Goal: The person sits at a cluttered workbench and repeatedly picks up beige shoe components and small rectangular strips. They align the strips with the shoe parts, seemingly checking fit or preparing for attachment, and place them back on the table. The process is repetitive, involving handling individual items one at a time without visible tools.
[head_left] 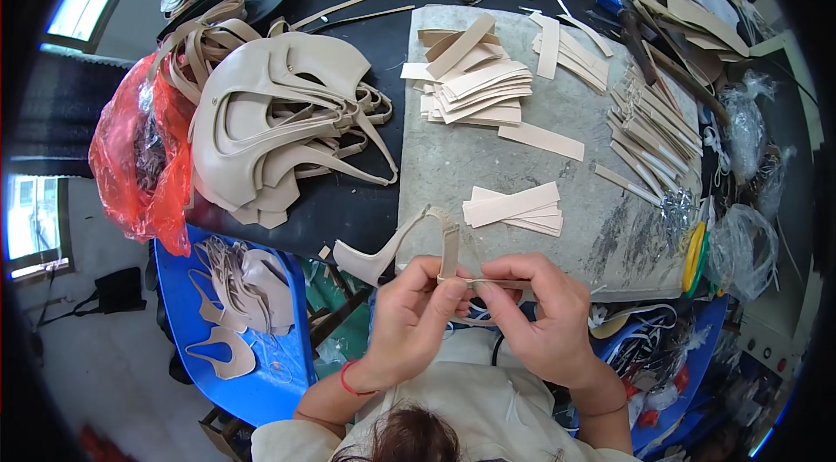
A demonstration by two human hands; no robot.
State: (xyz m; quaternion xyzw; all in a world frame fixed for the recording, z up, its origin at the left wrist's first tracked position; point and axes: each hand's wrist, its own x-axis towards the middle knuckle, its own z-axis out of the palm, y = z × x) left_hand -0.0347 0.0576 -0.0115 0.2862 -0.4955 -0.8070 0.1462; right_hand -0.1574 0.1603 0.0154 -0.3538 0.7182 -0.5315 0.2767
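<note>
A beige leather shoe upper (369, 258) with a curved strap hangs at the near edge of the work board. My left hand (416, 305) is closed on its strap, which stands up between thumb and fingers. My right hand (542, 310) pinches a thin strip that runs across to the left fingertips, just beyond the board's near edge. Where the strip and strap meet is partly covered by my thumbs. Beyond my hands, a small fanned stack of pale leather strips (514, 208) lies on the grey board (557, 262).
Stacked beige uppers (279, 114) lie at left beside a red plastic bag (139, 157). A larger pile of strips (477, 83) and narrow straps with buckles (653, 135) are on the board. A blue chair (287, 375) holds more cut pieces. Yellow-handled scissors (694, 257) sit at right.
</note>
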